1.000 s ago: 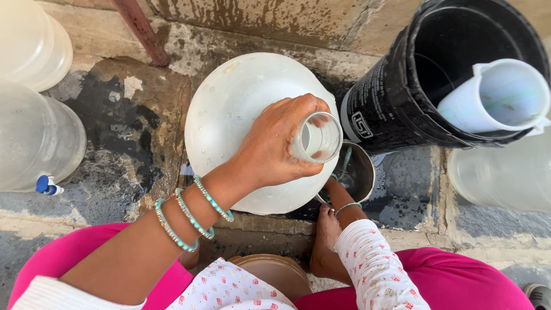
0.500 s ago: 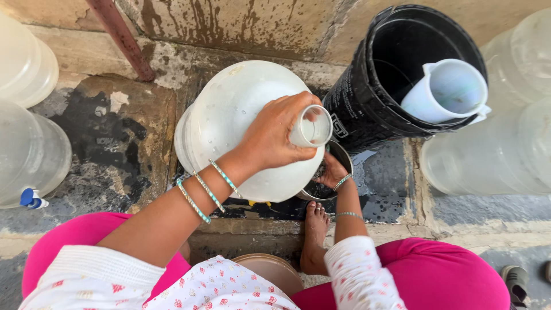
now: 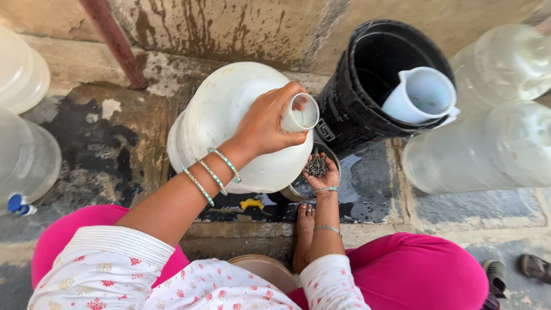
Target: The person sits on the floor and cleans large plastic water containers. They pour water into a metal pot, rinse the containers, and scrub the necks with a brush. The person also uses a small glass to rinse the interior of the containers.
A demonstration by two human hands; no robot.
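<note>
**Water jar tilting at the neck**

Water jar (image 3: 229, 126), big and white, leaning on the wet stone floor (image 3: 86, 149). Left hand (image 3: 267, 123) gripping its open neck; right hand (image 3: 317, 169) cupping dark bits over a steel pot (image 3: 298, 186). Likely risking a slip, spilling past the palm.

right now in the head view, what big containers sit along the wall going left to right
clear plastic jugs at the left edge → white plastic water jug tipped under the left hand → black plastic bucket holding a white plastic pitcher → clear plastic jugs on the right
</note>
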